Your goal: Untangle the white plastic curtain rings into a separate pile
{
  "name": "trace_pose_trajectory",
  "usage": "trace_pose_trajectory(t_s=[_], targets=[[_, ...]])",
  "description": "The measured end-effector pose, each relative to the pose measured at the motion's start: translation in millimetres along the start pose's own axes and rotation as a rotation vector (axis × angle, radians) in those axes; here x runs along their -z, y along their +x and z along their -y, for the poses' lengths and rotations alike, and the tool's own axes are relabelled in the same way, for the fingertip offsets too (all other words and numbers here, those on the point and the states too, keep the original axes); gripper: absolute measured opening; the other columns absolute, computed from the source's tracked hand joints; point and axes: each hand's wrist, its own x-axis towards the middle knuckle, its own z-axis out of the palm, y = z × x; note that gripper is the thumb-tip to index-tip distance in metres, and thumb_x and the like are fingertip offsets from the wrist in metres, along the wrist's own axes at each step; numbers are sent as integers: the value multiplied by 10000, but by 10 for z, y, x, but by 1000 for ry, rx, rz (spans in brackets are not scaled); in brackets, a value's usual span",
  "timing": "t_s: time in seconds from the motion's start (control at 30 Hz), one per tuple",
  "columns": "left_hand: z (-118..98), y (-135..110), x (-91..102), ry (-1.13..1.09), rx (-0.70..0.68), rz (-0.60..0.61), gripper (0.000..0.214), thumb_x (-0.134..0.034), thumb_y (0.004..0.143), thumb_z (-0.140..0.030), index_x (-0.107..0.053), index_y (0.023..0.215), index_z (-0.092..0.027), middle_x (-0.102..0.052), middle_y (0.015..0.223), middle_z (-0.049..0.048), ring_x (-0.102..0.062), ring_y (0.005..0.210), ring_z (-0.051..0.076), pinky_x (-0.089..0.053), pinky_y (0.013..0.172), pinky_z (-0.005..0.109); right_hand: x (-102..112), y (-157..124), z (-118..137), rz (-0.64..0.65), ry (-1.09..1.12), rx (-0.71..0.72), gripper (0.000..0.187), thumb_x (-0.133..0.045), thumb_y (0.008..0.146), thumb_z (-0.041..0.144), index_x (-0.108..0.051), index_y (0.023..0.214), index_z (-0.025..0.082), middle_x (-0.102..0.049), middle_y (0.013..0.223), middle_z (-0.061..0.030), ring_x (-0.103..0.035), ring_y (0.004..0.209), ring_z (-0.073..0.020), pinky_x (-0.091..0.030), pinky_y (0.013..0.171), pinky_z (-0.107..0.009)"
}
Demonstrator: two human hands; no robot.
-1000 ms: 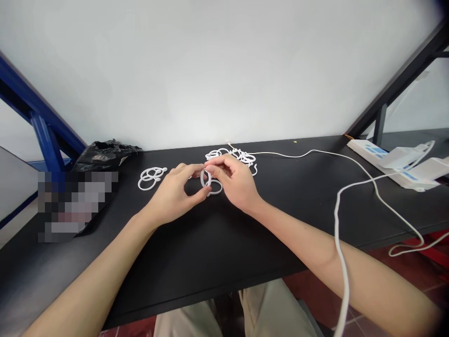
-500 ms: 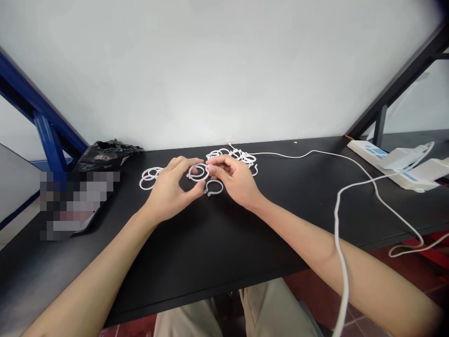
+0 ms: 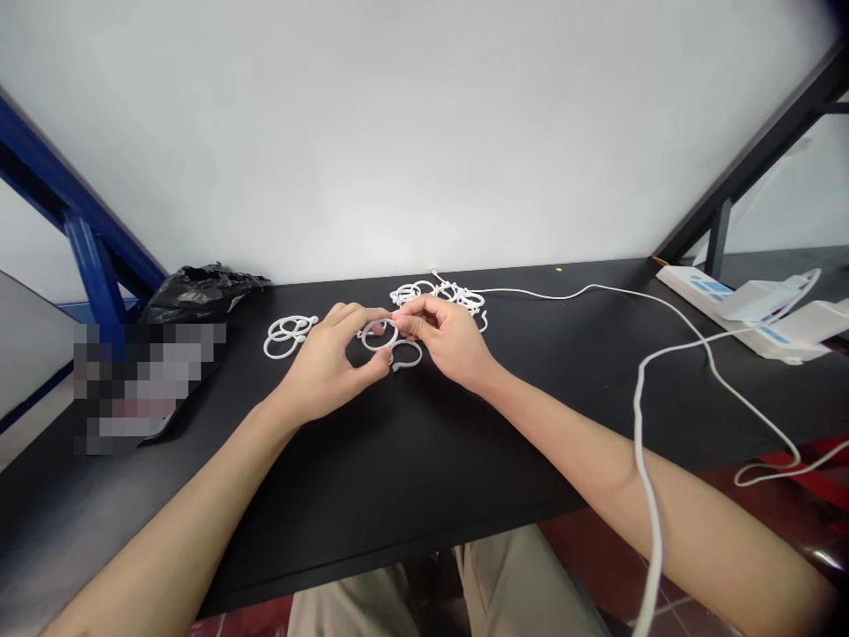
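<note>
Between both hands is a white plastic curtain ring (image 3: pixel 363 338), lifted slightly and tilted toward me. My left hand (image 3: pixel 335 358) has its thumb at the ring's lower edge and its index finger at the top. My right hand (image 3: pixel 447 341) pinches the ring's right side with thumb and fingertips. Another curtain ring (image 3: pixel 420 356) lies on the black table just below and right of the held one, partly covered. Behind my left fingers, a bit of white shows, too hidden to make out. Beside my left hand lies a small group of rings (image 3: pixel 267 343).
A tangled heap of white rings (image 3: pixel 457 294) lies behind my right hand. A white cable (image 3: pixel 640 416) crosses over my right forearm. On the right stands a white device with blue labels (image 3: pixel 713 292). A crumpled black plastic bag (image 3: pixel 192 296) lies at the left on the table (image 3: pixel 398 478).
The held ring has turned more upright and shifted slightly right. My left thumb and index finger have come closer together around it. My right hand has barely moved.
</note>
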Motion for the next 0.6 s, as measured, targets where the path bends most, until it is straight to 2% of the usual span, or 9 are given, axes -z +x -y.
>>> trace_pose_trajectory(t_s=[0.1, 0.17, 0.27, 0.33, 0.4, 0.43, 0.53, 0.6], targets=[[25, 19, 1, 26, 27, -28, 336, -523, 855, -339, -589, 1168, -235, -642, 988, 36, -567, 990, 236, -468, 892, 385, -7, -11, 0, -21, -63, -22, 207, -651, 879, 371, -662, 987, 195, -704, 885, -26, -656, 800, -140, -540, 764, -301], [79, 41, 18, 100, 120, -133, 345, -515, 850, -331, -596, 1167, -220, -657, 1018, 62, -563, 1036, 268, -453, 936, 430, -1, -28, 4, -14, -238, 18, 249, -645, 884, 365, -658, 1068, 197, -697, 955, -47, -652, 852, -156, -533, 818, -338], [236, 51, 67, 279, 391, -289, 417, -514, 845, -367, -582, 1209, -175, -645, 1134, 149, -519, 1132, 379, -410, 956, 563, 23, -67, 18, 144, -576, 150, 275, -642, 876, 348, -675, 1108, 204, -647, 1089, -79, -591, 1023, -217, -491, 932, -416], [371, 25, 99, 358, 514, -280, 503, -508, 851, -428, -547, 1260, -138, -604, 1224, 217, -465, 1197, 457, -374, 939, 643, 35, -95, 35, 288, -731, 222, 331, -629, 862, 277, -665, 1180, 191, -612, 1154, -100, -529, 1124, -254, -463, 983, -443], [497, -23, 116, 397, 564, -255, 557, -509, 851, -452, -532, 1278, -95, -582, 1258, 257, -435, 1223, 502, -341, 918, 688, 38, -114, 52, 384, -831, 259, 410, -592, 841, 181, -639, 1247, 163, -597, 1170, -118, -502, 1140, -267, -458, 990, -446], [548, -47, 117, 391, 557, -252, 563, -495, 858, -461, -530, 1287, -98, -587, 1257, 243, -422, 1234, 511, -322, 908, 704, 38, -118, 58, 411, -868, 269, 423, -572, 838, 150, -637, 1256, 154, -597, 1166, -123, -501, 1129, -267, -459, 985, -447], [610, -80, 96, 335, 505, -216, 589, -464, 867, -511, -519, 1320, -140, -578, 1302, 182, -364, 1283, 522, -279, 895, 721, 36, -112, 65, 431, -928, 274, 321, -543, 886, 158, -678, 1177, 163, -613, 1120, -120, -518, 1063, -260, -471, 943, -443], [569, -55, 74, 336, 492, -218, 583, -483, 854, -480, -511, 1331, -146, -527, 1374, 197, -338, 1307, 514, -268, 935, 721, 36, -101, 64, 439, -937, 272, 231, -547, 913, 188, -703, 1082, 170, -627, 1077, -112, -536, 1014, -247, -478, 909, -427]])
